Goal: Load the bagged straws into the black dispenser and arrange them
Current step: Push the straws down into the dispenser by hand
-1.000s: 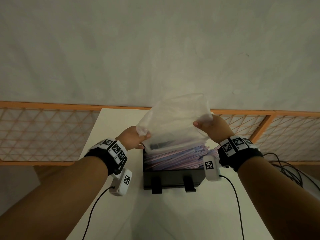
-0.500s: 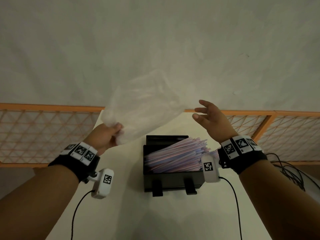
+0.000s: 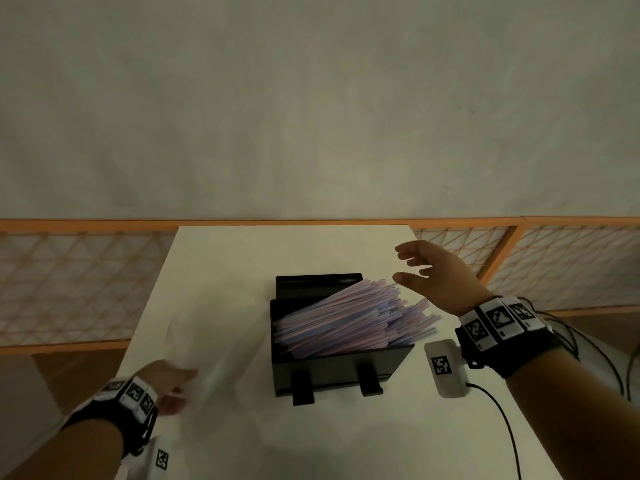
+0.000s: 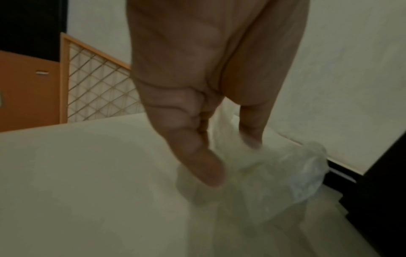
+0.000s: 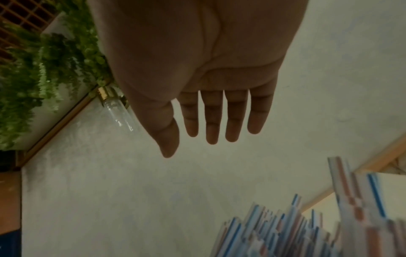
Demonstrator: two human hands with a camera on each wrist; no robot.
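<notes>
The white table point(image 3: 311, 251) carries two items. The black dispenser point(image 3: 332, 365) stands near the centre, its open top filled with striped straws point(image 3: 349, 323) — the bundle lies askew, ends overhanging the right wall. Left of it lies the clear plastic bag point(image 3: 221, 368) — blurred, outline indistinct.

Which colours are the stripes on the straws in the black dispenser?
The straws are white with blue and red stripes, shown best in the right wrist view.
</notes>
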